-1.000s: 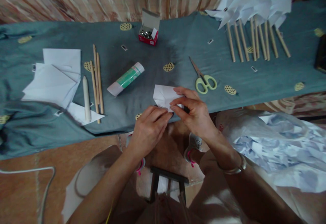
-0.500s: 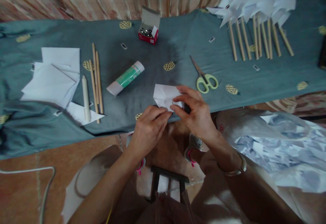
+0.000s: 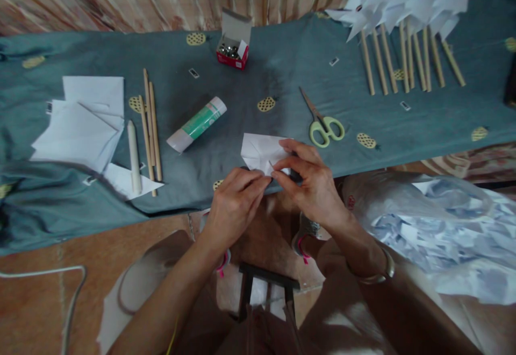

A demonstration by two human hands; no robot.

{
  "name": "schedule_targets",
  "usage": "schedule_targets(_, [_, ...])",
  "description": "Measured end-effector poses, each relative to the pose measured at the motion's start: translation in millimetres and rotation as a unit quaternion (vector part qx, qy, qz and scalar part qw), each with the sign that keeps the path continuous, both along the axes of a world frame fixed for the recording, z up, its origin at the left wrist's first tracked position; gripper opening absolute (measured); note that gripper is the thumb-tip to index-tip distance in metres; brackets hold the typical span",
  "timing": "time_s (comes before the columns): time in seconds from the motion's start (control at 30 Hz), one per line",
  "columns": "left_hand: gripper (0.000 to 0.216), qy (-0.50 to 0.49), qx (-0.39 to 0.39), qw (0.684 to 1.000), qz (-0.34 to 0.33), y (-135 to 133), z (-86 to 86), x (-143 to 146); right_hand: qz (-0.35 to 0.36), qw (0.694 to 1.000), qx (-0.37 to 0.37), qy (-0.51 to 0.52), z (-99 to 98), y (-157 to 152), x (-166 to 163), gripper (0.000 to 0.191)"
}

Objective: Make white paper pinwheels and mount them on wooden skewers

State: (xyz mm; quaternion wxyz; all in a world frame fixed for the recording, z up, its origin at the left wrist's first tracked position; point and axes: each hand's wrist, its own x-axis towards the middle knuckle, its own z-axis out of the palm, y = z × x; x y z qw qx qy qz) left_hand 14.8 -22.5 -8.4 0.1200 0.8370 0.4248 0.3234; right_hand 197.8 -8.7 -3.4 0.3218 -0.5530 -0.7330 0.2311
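Note:
A small white folded sheet of paper (image 3: 258, 148) is at the near edge of the table, creases showing on its left part. My left hand (image 3: 237, 196) is closed on its near edge, thumb and fingers pressed together. From the right, my right hand (image 3: 312, 183) holds the same paper, its thumb and index finger pinching close to my left fingertips while the other fingers rest on its right side. What lies right under the fingertips is hidden. Green-handled scissors (image 3: 325, 129) lie just beyond my right hand. A green-and-white glue stick (image 3: 197, 123) lies to the left of the paper.
White paper sheets (image 3: 76, 134), wooden sticks (image 3: 153, 129) and a pale pointed stick (image 3: 134, 156) lie at left. A red box (image 3: 233, 56) of shiny pins stands open at the back. Paper pinwheels (image 3: 415, 5) on sticks lie far right. A plastic bag (image 3: 443, 231) of paper scraps sits below.
My right thumb and index finger have drawn together into a pinch at the paper, beside my left fingertips. My left hand stays nearly where it was. The view has shifted very slightly.

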Motion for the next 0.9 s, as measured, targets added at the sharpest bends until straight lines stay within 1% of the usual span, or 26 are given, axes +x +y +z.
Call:
schedule_targets(0.6, [0.012,-0.027,-0.019,0.999,-0.002,2.0,0.1,1.3,0.006,1.0,0.018,-0.008,-1.1,-1.4,0.3,0.007])
schedule_targets(0.9, [0.013,-0.027,-0.024,0.999,-0.001,2.5,-0.6,0.8,0.026,0.999,0.017,-0.014,-2.1,-2.3,1.2,0.017])
